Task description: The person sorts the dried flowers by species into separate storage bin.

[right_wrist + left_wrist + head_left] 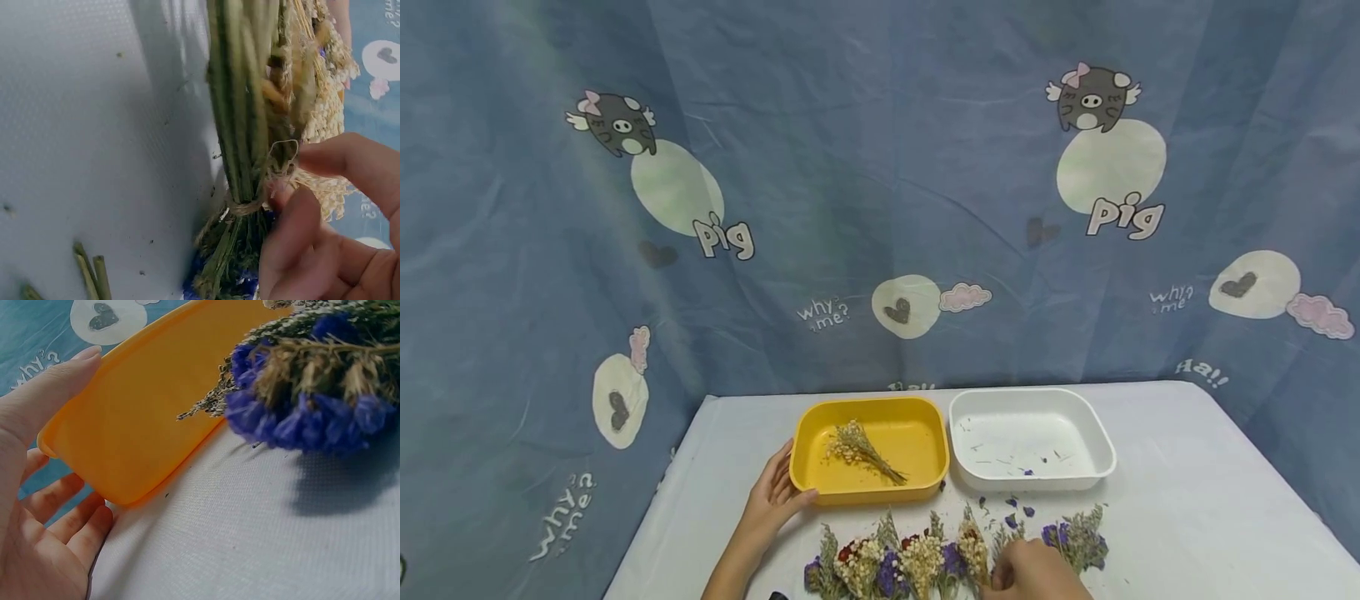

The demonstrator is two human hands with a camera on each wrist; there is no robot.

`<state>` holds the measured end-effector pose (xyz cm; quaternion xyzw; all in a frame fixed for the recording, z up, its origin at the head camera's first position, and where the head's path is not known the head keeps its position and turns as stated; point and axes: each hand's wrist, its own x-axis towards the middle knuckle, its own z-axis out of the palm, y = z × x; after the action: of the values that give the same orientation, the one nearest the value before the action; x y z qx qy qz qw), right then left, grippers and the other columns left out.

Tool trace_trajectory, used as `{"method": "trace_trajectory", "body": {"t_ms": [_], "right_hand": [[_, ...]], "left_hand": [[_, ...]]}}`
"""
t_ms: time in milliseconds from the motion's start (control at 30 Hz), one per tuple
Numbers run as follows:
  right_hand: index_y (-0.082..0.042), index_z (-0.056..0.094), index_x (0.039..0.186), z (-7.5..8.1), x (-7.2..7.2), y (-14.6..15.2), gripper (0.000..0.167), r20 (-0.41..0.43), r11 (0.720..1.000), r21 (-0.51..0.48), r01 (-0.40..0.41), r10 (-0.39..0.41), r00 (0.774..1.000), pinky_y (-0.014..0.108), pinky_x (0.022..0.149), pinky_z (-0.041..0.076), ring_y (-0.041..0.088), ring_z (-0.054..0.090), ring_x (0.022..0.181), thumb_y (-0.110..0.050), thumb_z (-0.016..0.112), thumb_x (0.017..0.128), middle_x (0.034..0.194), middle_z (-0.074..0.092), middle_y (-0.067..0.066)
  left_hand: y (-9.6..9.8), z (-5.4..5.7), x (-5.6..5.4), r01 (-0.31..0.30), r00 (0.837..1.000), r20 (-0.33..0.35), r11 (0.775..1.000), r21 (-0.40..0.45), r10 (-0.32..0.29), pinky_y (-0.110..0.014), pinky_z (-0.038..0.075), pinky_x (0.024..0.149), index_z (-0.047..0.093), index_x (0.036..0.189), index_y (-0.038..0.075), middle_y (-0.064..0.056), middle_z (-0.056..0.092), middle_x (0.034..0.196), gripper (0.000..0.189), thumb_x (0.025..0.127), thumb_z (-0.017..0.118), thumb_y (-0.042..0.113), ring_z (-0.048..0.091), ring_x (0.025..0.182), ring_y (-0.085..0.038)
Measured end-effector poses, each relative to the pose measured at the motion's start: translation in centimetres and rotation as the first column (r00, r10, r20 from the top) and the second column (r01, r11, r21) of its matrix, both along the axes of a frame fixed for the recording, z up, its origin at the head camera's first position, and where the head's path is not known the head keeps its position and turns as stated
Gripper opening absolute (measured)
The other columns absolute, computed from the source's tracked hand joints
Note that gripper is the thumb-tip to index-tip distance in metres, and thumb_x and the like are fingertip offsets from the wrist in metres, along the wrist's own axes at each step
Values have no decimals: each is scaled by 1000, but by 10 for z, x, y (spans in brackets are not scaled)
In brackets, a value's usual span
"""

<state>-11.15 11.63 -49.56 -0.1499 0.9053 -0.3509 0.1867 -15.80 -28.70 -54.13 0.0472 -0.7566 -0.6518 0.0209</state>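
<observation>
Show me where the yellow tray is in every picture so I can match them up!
Head: just below centre, with the left hand at its left end: yellow tray.
Left wrist: big and orange-looking, from the left up to the top.
Right wrist: maybe an orange sliver near the right edge, too small to be sure.
Shared landmark: the blue curtain with grey hearts in pale patches.

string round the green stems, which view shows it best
The right wrist view: there the string is close up, wrapped round the stems. The left wrist view shows none of it, and in the head view it is hidden or too small to tell.
</observation>
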Motion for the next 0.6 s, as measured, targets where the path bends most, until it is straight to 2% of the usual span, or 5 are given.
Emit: {"method": "trace_trajectory", "body": {"t_ms": [200,333,533,600], "right_hand": [[-12,68,66,2,-1,3,17,15,998,-66,17,-16,1000,23,51,45,13,55,55,-19,77,79,60,62,-4],[-10,69,68,2,-3,6,18,47,991,-133,-10,16,999,22,52,45,12,55,55,-19,77,81,61,62,-4],[-8,70,72,1,-6,13,20,29,973,-220,-68,76,997,20,51,45,4,51,53,-20,79,86,63,61,-5],[-7,69,73,1,-6,14,23,49,968,-244,-65,79,996,20,51,45,4,51,53,-21,80,87,63,61,-5]], "left_hand": [[-1,-1,-1,-9,1000,7,1000,0,9,-5,43,105,29,163,29,-5,38,164,91,89,82,19,37,153,-26],[-2,-1,0,-1,1000,3,1000,5,1,-4,42,105,27,164,26,-8,35,165,91,90,81,18,35,154,-28],[-1,1,1,0,1000,1,1000,11,0,-6,41,107,28,163,26,-8,36,165,90,90,81,18,35,154,-28],[-1,2,1,0,1000,1,1000,8,0,-8,42,108,29,163,26,-8,36,165,90,90,81,18,36,153,-29]]}}
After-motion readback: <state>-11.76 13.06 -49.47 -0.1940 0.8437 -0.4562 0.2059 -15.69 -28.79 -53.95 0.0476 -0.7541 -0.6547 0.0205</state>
